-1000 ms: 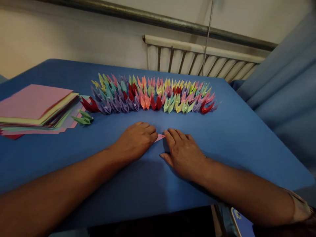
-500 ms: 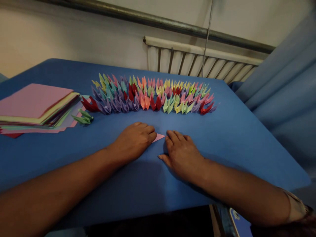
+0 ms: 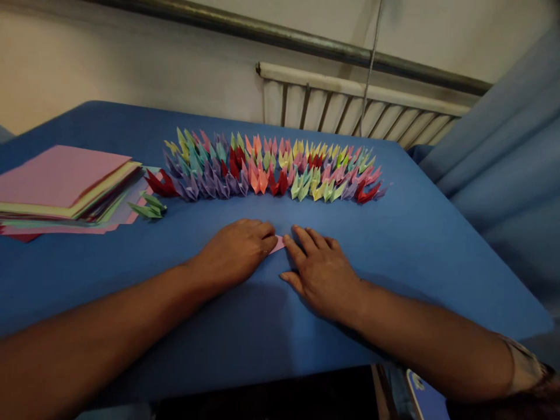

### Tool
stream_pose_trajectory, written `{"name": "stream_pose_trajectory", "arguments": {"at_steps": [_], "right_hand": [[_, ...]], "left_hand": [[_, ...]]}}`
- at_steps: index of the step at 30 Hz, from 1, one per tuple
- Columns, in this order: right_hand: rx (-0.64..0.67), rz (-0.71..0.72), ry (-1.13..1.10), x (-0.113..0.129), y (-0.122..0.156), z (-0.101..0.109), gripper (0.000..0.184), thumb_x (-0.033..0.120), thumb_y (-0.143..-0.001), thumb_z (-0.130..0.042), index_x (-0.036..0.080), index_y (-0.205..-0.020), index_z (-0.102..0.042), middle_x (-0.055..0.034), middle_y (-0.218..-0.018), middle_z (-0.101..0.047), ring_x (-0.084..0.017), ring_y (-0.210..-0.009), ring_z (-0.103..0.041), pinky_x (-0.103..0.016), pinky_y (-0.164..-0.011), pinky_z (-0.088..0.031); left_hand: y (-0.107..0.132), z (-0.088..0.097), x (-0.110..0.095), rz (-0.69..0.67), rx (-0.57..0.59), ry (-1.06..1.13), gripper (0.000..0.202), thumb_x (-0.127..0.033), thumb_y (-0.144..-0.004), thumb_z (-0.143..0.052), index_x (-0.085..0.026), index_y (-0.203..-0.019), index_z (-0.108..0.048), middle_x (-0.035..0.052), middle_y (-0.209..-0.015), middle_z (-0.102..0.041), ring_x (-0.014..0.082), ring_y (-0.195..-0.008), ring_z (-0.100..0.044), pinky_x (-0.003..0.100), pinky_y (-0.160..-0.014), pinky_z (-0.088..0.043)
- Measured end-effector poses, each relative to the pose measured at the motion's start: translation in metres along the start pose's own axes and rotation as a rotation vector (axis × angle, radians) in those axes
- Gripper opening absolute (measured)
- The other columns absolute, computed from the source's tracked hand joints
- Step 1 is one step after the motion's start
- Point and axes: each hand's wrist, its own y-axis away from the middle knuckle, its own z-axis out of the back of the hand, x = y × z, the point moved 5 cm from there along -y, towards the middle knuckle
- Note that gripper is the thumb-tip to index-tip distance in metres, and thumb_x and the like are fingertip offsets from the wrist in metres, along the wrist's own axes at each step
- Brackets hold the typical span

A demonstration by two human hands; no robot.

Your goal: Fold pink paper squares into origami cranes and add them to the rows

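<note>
A small piece of folded pink paper [image 3: 277,245] lies on the blue table, mostly covered by my left hand [image 3: 238,249]. The fingers of that hand are curled down and closed on the paper. My right hand [image 3: 321,268] rests palm down beside it, fingers apart, its index fingertip on the paper's pointed right end. Beyond both hands stand rows of folded paper cranes [image 3: 260,178] in many colours. A single green folded crane [image 3: 151,206] sits apart from the rows, at their left front.
A stack of coloured paper sheets [image 3: 65,178], pink on top, lies on the left of the blue table [image 3: 420,256]. Behind the table are a radiator [image 3: 332,105] and a pipe [image 3: 262,38]. A blue curtain [image 3: 503,163] hangs at the right.
My right index finger has moved left onto the tip of the pink paper, and the right fingers have spread. My left hand has hardly moved.
</note>
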Motion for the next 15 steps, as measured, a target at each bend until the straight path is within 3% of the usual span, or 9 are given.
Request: {"name": "stream_pose_trajectory", "arguments": {"at_steps": [7,10,15], "right_hand": [[0.058,-0.011,0.085,-0.0025,0.0000,0.0043,0.065,0.052,-0.096,-0.045,0.003,-0.138,-0.051,-0.0233,-0.148,-0.043,-0.037,-0.133,-0.041,-0.051,-0.104,-0.038],[0.050,-0.045,0.071,-0.0066,0.0001,0.0054,0.067,0.053,-0.096,-0.046,0.002,-0.139,-0.049,-0.0248,-0.146,-0.045,-0.037,-0.132,-0.043,-0.050,-0.103,-0.039],[0.029,0.016,0.016,-0.0021,0.0032,0.0029,0.066,0.055,-0.094,-0.048,0.025,-0.151,-0.033,-0.0165,-0.154,-0.036,-0.038,-0.136,-0.038,-0.054,-0.102,-0.038]], "left_hand": [[0.0061,0.0012,-0.0036,0.021,0.035,0.016,0.028,-0.023,-0.099,-0.043,-0.015,-0.113,-0.066,0.0093,-0.112,-0.066,0.0230,-0.095,-0.060,0.036,-0.085,-0.044],[0.0083,-0.0003,-0.0039,0.018,0.009,0.014,0.029,-0.021,-0.099,-0.043,-0.014,-0.117,-0.064,0.0103,-0.117,-0.065,0.0237,-0.099,-0.060,0.037,-0.090,-0.044],[0.0076,-0.0006,-0.0018,0.015,-0.038,0.073,0.029,-0.023,-0.098,-0.044,-0.015,-0.117,-0.065,0.0103,-0.114,-0.065,0.0233,-0.097,-0.060,0.037,-0.086,-0.045]]}}
